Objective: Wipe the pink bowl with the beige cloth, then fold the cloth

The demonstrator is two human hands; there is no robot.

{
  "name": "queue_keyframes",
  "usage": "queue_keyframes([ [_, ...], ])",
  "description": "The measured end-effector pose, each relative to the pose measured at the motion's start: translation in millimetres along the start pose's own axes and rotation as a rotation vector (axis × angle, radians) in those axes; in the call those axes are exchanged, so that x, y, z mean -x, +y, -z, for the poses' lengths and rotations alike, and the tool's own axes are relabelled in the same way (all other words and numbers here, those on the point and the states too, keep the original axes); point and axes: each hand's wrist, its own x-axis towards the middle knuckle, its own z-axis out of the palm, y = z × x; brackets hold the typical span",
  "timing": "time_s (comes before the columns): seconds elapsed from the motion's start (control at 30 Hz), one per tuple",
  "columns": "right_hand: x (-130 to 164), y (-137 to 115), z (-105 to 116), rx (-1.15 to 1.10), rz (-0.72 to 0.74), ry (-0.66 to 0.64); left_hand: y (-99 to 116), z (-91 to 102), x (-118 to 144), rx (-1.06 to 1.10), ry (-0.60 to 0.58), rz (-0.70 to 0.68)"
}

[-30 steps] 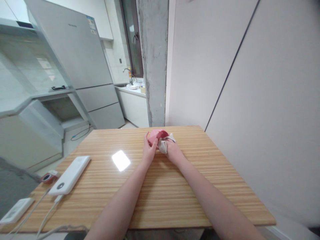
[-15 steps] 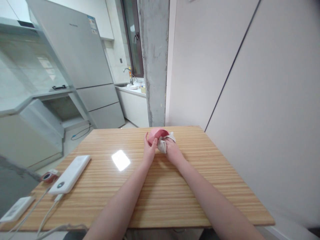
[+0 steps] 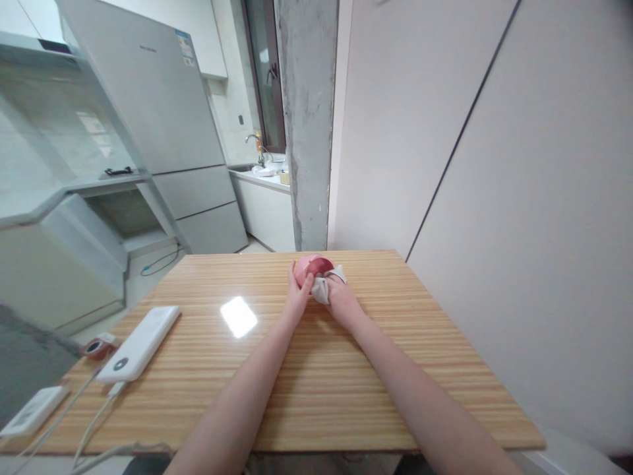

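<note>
Pink bowl (image 3: 311, 266) tipped further; opening faces wearer, left hand (image 3: 298, 298) steadying.

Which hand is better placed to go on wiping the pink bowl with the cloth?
Probably the right hand: it already grips the white cloth against the pink bowl, while the left hand steadies it.

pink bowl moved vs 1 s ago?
Barely. Pink bowl sits at the same spot near the table's far edge; it only turned between the hands.
</note>
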Motion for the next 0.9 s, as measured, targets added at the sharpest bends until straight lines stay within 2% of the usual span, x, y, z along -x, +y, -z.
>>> queue_keyframes([
  [0.1,-0.3,1.6,-2.5,-0.026,-0.009,0.041,-1.8,-6.1,2.4,-0.008,-0.006,-0.055],
  [0.2,-1.7,0.5,-5.9,-0.026,0.029,-0.001,4.3,7.5,-0.6,-0.098,0.004,-0.101],
  [0.3,-1.9,-0.8,-8.6,0.005,0.035,-0.002,12.2,19.2,-1.9,-0.189,-0.082,-0.195],
  [0.37,-1.2,-0.9,-8.9,-0.009,-0.002,0.055,13.5,15.4,1.1,-0.125,-0.119,-0.225],
  [0.47,-0.3,-0.2,-7.5,-0.098,-0.038,0.144,9.1,-1.4,8.2,0.029,-0.141,-0.166],
  [0.53,-0.6,-0.1,-6.4,-0.139,-0.025,0.154,6.8,-8.0,11.0,0.027,-0.105,-0.141],
  [0.63,-2.2,-1.4,-5.3,-0.115,0.002,0.097,11.3,-0.8,9.5,-0.076,0.004,-0.185],
  [0.77,-3.2,-3.8,-4.6,-0.008,0.004,0.048,22.5,14.2,5.6,-0.236,-0.05,-0.243],
  [0.9,-3.0,-4.0,-4.3,-0.038,-0.052,0.104,16.6,0.1,9.0,-0.053,-0.042,-0.168],
])
